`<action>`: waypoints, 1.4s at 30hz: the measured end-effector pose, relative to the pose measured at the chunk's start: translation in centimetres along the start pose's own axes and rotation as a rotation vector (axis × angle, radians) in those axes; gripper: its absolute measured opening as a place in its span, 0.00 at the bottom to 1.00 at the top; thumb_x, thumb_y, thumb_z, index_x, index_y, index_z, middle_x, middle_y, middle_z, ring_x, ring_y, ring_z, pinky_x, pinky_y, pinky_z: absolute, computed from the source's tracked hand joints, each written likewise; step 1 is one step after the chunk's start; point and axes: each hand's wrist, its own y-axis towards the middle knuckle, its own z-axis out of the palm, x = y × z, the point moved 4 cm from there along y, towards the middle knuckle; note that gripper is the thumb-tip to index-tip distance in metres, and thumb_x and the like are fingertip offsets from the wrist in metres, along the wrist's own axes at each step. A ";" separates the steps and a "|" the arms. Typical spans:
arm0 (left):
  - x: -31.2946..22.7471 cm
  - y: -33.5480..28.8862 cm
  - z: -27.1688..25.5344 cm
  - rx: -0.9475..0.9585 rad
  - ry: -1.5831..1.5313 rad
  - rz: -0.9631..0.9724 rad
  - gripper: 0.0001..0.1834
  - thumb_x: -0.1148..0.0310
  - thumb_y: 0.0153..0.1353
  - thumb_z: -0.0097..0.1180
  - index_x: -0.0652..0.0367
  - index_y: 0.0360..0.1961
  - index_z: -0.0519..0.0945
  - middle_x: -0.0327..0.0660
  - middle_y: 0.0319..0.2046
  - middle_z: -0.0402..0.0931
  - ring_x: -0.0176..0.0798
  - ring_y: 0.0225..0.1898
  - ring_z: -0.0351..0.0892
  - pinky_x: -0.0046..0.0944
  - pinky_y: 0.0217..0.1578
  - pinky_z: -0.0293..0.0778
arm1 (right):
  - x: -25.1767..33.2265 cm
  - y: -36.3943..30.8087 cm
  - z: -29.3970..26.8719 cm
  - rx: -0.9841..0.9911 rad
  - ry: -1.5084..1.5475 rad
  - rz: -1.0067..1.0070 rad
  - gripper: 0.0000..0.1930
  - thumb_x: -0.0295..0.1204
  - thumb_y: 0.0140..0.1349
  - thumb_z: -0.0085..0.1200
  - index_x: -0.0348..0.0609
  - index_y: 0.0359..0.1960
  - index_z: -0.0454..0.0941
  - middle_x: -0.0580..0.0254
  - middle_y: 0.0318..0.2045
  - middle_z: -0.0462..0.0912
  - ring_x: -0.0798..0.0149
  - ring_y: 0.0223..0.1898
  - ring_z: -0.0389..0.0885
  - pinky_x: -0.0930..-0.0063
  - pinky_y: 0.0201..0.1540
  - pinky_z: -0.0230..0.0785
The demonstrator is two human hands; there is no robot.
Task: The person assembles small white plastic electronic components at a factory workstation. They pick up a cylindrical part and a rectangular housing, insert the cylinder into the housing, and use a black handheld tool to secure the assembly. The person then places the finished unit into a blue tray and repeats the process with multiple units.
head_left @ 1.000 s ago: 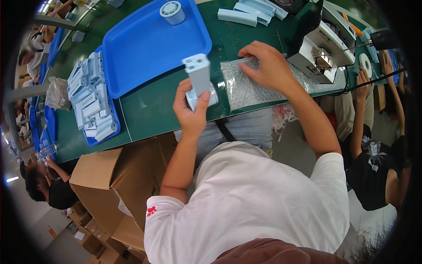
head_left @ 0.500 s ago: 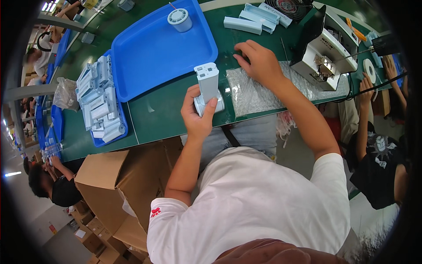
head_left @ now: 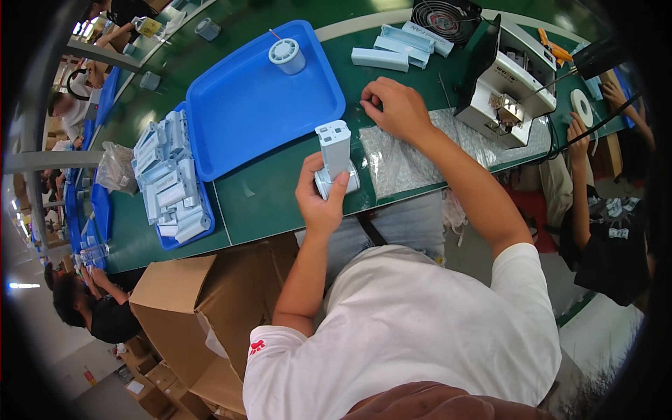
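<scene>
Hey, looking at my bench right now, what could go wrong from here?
The light-blue part could slip and drop: only your left hand holds it, near the front edge of the green table. Some of the light-blue casings might slide off too, since they're heaped loosely above the rim of the small blue tray, also near that edge.

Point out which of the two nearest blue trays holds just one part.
The larger tray, holding only the round fan; the smaller tray beside it is heaped with pale casings.
</scene>
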 end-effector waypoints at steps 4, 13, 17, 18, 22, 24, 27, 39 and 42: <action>-0.2 0.1 0.7 0.020 -0.001 -0.031 0.16 0.73 0.61 0.66 0.67 0.48 0.78 0.45 0.49 0.77 0.36 0.49 0.76 0.37 0.54 0.71 | -0.5 0.0 -0.2 0.021 -0.008 0.058 0.05 0.31 0.57 0.63 0.46 0.31 0.82 0.60 0.30 0.81 0.51 0.32 0.83 0.57 0.35 0.76; 0.5 -0.1 0.4 0.017 0.025 0.003 0.16 0.76 0.63 0.62 0.65 0.51 0.76 0.49 0.49 0.81 0.39 0.51 0.79 0.40 0.56 0.72 | 2.4 -2.5 -12.6 -0.424 -0.026 0.064 0.06 0.30 0.57 0.65 0.47 0.33 0.81 0.63 0.30 0.81 0.60 0.30 0.83 0.64 0.35 0.76; 0.1 0.1 0.9 0.039 0.021 0.011 0.16 0.78 0.60 0.66 0.65 0.49 0.77 0.45 0.50 0.77 0.37 0.50 0.76 0.37 0.54 0.71 | 1.2 -3.5 -21.7 -0.679 -0.377 0.079 0.04 0.30 0.60 0.64 0.47 0.35 0.83 0.64 0.28 0.81 0.62 0.28 0.82 0.66 0.36 0.75; -0.6 0.2 1.2 0.041 0.097 0.024 0.17 0.78 0.58 0.66 0.65 0.48 0.77 0.46 0.50 0.77 0.39 0.50 0.76 0.38 0.54 0.71 | -0.1 -3.2 -22.8 -0.659 -0.451 0.027 0.05 0.30 0.60 0.65 0.46 0.35 0.84 0.65 0.28 0.82 0.62 0.27 0.81 0.66 0.36 0.75; -1.9 0.4 1.6 0.075 0.175 0.125 0.18 0.78 0.53 0.70 0.66 0.45 0.80 0.49 0.45 0.79 0.46 0.46 0.79 0.39 0.49 0.74 | 1.0 -4.3 -20.7 -0.579 -0.427 0.013 0.09 0.27 0.60 0.66 0.43 0.41 0.85 0.63 0.32 0.85 0.68 0.29 0.83 0.72 0.34 0.74; -2.3 0.5 1.6 0.061 0.233 0.194 0.19 0.77 0.52 0.72 0.65 0.45 0.80 0.49 0.44 0.80 0.47 0.44 0.81 0.40 0.46 0.76 | 2.9 -5.4 -17.2 -0.451 -0.006 0.067 0.15 0.25 0.59 0.67 0.42 0.49 0.84 0.64 0.38 0.87 0.74 0.31 0.83 0.78 0.31 0.72; -3.1 0.0 1.7 0.057 0.256 0.174 0.22 0.77 0.51 0.72 0.64 0.48 0.79 0.48 0.45 0.79 0.45 0.46 0.81 0.39 0.49 0.75 | 8.4 -5.4 -10.7 -0.031 0.399 -0.096 0.23 0.27 0.55 0.72 0.44 0.54 0.82 0.63 0.40 0.88 0.71 0.33 0.83 0.77 0.33 0.72; -5.8 1.5 -0.9 0.156 0.212 0.259 0.44 0.68 0.55 0.69 0.63 0.70 0.60 0.56 0.70 0.59 0.52 0.70 0.63 0.52 0.70 0.59 | 7.5 -0.6 -12.0 0.152 0.493 -0.053 0.19 0.26 0.57 0.68 0.34 0.51 0.82 0.56 0.41 0.87 0.69 0.34 0.84 0.79 0.39 0.76; -11.1 4.8 -2.2 0.200 -0.022 0.481 0.35 0.69 0.60 0.66 0.64 0.67 0.66 0.55 0.64 0.66 0.52 0.64 0.70 0.52 0.63 0.69 | 5.2 6.0 -15.4 -0.439 0.443 -0.055 0.14 0.28 0.70 0.59 0.34 0.53 0.81 0.56 0.40 0.86 0.70 0.32 0.84 0.81 0.33 0.72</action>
